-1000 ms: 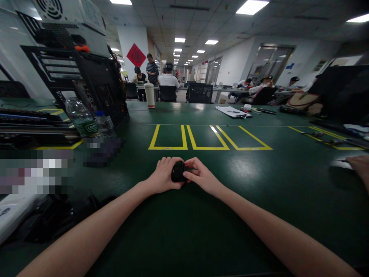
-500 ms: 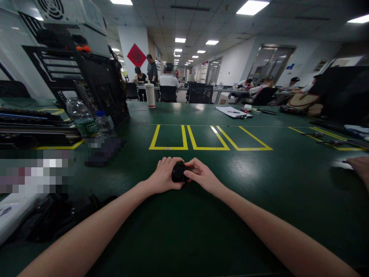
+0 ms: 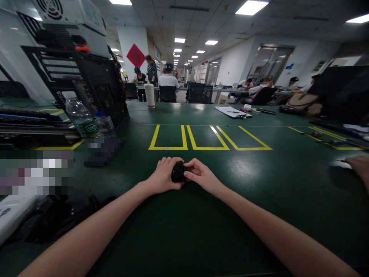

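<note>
Between my two hands is a small, rounded, glossy black object (image 3: 178, 172) whose kind I cannot make out. My left hand (image 3: 165, 175) wraps round its left side, thumb below and fingers over the top. From the right, my right hand (image 3: 200, 174) pinches its edge between thumb and fingers. Both hands rest low over the green table (image 3: 184, 227), just on the near side of the yellow tape outlines (image 3: 168, 148). The underside of the object and some fingertips are hidden.
To the left stand a black computer case (image 3: 99, 84), a clear bottle (image 3: 79, 115) and a smaller blue-capped bottle (image 3: 104, 125). A white cup (image 3: 149, 96) and a clipboard (image 3: 232, 112) lie farther back. Another person's hand (image 3: 359, 165) holds a thin tool at the right edge.
Almost nothing differs: both hands keep the same hold on the black object, and the view has shifted very slightly.
</note>
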Demonstrator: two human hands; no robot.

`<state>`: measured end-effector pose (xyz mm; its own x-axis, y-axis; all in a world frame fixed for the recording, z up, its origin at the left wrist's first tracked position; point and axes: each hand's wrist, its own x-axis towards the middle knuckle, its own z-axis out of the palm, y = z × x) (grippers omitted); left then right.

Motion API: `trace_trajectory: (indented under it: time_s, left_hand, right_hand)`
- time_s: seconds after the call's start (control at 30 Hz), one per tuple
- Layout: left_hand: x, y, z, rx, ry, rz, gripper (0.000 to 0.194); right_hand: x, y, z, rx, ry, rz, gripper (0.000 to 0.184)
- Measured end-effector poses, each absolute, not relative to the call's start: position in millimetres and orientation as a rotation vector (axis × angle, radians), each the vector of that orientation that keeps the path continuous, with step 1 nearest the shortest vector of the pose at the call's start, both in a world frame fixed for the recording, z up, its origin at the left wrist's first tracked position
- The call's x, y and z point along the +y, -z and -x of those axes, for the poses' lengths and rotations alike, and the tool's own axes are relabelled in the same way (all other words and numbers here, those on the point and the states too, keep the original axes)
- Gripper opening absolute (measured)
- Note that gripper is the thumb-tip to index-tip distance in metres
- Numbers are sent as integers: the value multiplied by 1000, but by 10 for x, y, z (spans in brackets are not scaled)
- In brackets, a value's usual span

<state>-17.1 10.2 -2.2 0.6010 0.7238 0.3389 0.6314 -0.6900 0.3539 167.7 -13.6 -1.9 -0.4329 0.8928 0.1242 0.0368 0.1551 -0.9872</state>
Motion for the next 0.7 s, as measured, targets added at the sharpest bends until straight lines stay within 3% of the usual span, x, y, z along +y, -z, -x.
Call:
trace_trajectory:
  time_s: [0.43,0.7]
  left_hand:
    - [118,56,165,1130,-698,-2640,60]
    - [120,52,160,1143,-699,-2631,62]
  right_hand:
    - [-122,29,-1719,-1678,-1421,860,34]
    - [-114,54,-1654,-1626,-1343,956,21]
